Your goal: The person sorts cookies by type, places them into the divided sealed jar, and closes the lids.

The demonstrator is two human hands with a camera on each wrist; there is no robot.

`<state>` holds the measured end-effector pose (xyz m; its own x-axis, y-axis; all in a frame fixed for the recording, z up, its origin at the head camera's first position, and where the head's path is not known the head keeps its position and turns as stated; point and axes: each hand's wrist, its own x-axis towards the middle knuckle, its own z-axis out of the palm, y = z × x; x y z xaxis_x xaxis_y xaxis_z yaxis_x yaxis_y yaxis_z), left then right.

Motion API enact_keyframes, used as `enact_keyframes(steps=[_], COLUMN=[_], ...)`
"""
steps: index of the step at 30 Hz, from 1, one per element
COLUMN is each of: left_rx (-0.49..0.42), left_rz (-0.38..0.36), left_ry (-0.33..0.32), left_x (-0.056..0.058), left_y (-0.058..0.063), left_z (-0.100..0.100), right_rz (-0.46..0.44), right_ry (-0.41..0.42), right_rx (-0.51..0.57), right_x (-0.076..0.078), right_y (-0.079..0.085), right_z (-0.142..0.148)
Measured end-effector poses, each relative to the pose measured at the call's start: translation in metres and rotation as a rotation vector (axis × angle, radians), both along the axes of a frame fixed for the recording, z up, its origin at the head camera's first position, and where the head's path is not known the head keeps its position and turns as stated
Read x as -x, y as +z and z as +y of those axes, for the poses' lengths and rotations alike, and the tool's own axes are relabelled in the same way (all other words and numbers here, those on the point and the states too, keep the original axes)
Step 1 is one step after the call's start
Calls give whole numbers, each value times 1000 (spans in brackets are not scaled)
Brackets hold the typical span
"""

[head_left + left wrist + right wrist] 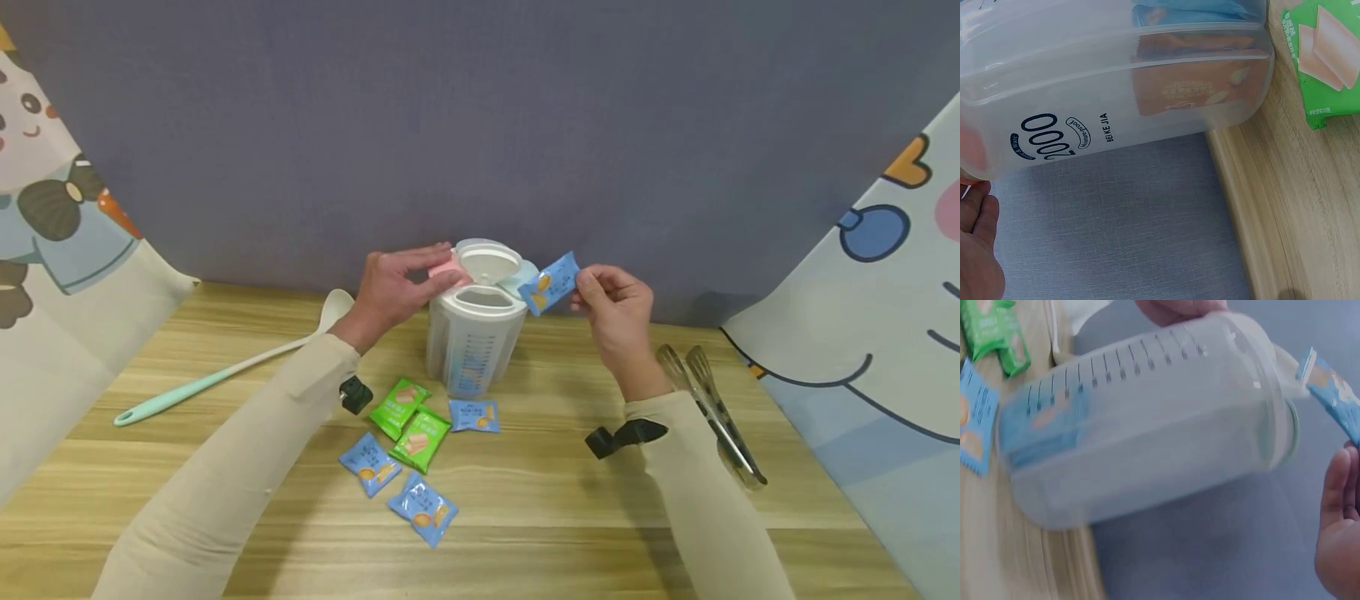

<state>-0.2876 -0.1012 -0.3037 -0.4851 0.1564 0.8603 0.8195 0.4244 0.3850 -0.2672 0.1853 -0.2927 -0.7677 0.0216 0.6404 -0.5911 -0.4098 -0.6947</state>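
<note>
A translucent storage container with compartments and coloured lids stands at the table's back. My left hand holds its top at the pink lid, with thumb and fingers on either side. To the right of the rim, my right hand pinches a blue snack packet by one end, beside the light blue lid. An opening shows at the front of the top. Through the walls I see blue packets and brown-orange packets inside.
In front of the container lie two green packets and several blue packets. A long-handled spoon with a mint grip rests at left. Metal tongs lie at right, partly behind my forearm. A grey panel rises behind.
</note>
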Motion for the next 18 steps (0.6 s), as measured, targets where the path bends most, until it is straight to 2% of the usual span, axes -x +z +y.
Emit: enact_keyframes(steps=[5,13,18], left_rx=[-10,-8,-14], left_rz=[-2,3,-6], left_ry=[-6,-9,-14], left_x=[0,1,2], left_y=[-1,0,-2], left_z=[0,0,0], right_rz=[-3,2,-10], right_ry=[-83,-123,-181], right_rx=[-16,-28,-105], right_x=[0,3,2], right_y=[6,9,6], right_z=[-20,-36,-39])
